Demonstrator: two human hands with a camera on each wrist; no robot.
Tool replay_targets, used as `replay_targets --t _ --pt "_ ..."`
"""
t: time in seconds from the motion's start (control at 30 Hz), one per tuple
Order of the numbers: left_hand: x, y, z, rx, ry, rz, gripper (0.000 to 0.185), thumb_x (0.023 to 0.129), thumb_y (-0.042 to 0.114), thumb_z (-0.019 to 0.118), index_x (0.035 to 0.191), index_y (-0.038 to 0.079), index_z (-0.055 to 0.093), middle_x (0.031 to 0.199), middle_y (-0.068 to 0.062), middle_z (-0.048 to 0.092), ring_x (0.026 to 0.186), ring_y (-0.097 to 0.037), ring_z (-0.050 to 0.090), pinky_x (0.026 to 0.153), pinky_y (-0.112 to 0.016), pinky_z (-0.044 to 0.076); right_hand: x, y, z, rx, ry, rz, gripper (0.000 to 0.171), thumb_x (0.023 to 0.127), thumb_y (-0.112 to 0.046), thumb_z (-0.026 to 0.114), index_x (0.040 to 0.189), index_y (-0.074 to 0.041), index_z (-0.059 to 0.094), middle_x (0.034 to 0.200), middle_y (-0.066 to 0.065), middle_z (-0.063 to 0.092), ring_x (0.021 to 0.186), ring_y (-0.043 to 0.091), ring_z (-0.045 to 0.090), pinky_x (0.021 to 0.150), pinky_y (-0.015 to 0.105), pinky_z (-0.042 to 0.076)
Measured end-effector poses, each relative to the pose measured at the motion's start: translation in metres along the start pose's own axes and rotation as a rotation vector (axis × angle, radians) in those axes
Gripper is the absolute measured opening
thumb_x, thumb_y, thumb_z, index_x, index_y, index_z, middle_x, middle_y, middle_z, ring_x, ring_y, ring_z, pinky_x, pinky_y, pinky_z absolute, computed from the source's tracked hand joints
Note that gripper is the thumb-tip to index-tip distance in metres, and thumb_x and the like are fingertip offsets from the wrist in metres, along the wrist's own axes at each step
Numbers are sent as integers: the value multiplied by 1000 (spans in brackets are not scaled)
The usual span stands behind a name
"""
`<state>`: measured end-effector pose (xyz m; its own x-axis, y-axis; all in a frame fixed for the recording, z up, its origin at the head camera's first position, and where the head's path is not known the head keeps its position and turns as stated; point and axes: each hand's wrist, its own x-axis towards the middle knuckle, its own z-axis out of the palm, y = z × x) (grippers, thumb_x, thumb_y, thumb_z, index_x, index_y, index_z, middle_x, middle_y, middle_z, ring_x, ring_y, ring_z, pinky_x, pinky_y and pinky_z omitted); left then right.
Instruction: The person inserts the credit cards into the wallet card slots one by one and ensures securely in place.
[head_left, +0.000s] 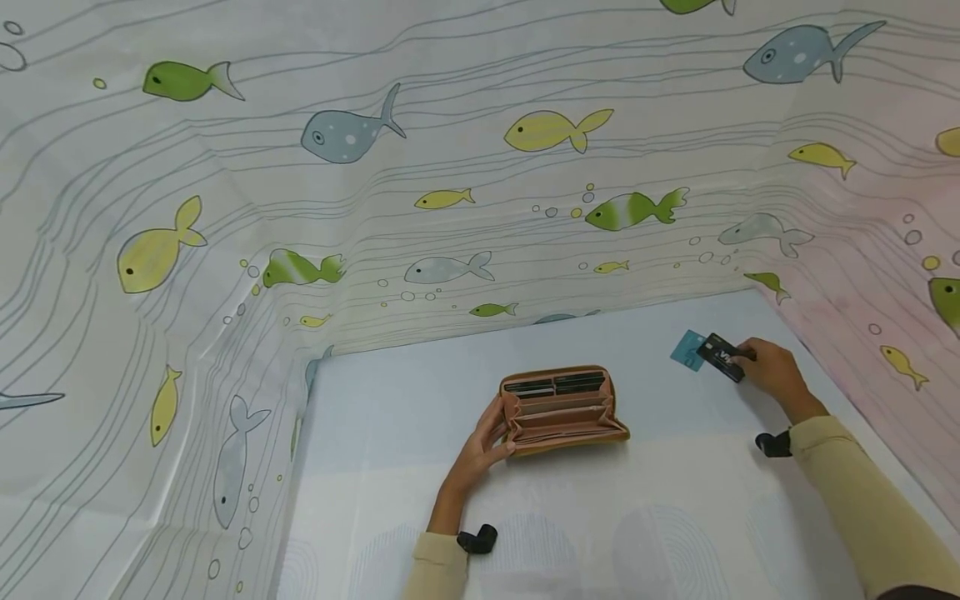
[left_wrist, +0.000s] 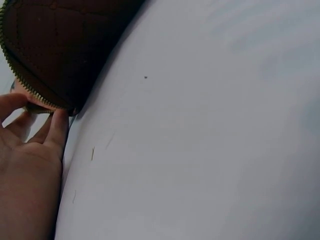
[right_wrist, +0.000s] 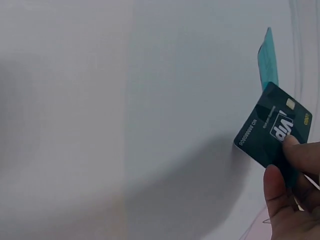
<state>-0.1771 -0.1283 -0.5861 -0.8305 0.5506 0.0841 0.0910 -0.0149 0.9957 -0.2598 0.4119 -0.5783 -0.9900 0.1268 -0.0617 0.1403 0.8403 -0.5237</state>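
An open tan zip wallet (head_left: 562, 408) lies in the middle of the white table (head_left: 420, 392), cards showing in its slots. My left hand (head_left: 483, 446) rests against its left end, with fingers straight on the zip edge (left_wrist: 40, 102). At the far right my right hand (head_left: 772, 371) pinches a dark VIP card (head_left: 722, 357) between thumb and fingers, just above the table. A teal card (head_left: 686, 348) lies flat beside it. In the right wrist view the dark card (right_wrist: 274, 131) is tilted, with the teal card (right_wrist: 268, 59) beyond it.
A curtain printed with fish (head_left: 450, 183) walls in the table at the back and on both sides. The pale tabletop (head_left: 675, 517) stretches toward me in front of the wallet.
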Motion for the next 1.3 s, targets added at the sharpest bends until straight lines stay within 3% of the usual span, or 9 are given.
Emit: replay_targets --t 0.3,0.53,0.67,0.9,1.03,1.3 --pt "2 -2 -1 23 -11 26 81 98 1 57 157 -9 2 165 -27 -7 149 -52 16 116 -66 19 -10 -5 -6 10 -11 3 27 99 -11 57 114 12 60 99 30 63 81 32 57 57 28 44" --pt "5 -27 -5 19 14 25 87 95 1 62 160 2 5 168 -17 -6 152 -43 13 120 -63 18 -22 -16 -5 38 42 -48 25 99 -12 59 111 10 63 102 31 65 85 35 60 60 28 45" --pt "5 -33 -6 14 23 19 89 95 12 67 162 11 8 169 -10 -3 153 -38 16 121 -58 20 -29 -27 -5 68 48 -60 26 100 -14 60 113 9 63 105 32 65 87 37 61 62 31 48" --pt "4 -32 -4 26 24 32 96 92 25 72 162 10 8 169 -5 -1 155 -30 14 122 -54 21 -36 -57 -7 123 63 -112 23 100 -13 60 112 6 64 102 29 68 85 34 68 59 27 50" --pt "5 -32 -6 25 15 29 95 93 22 72 162 11 8 169 -5 -3 155 -30 14 123 -53 21 -39 -74 -9 132 67 -169 21 99 -13 62 110 5 65 101 28 70 85 34 69 58 23 49" --pt "5 -25 -5 25 -4 14 92 93 5 67 161 8 4 169 -11 -7 154 -39 12 121 -59 17 -52 -103 -13 163 45 -228 21 100 -13 61 112 3 65 105 25 70 90 37 70 68 37 56"
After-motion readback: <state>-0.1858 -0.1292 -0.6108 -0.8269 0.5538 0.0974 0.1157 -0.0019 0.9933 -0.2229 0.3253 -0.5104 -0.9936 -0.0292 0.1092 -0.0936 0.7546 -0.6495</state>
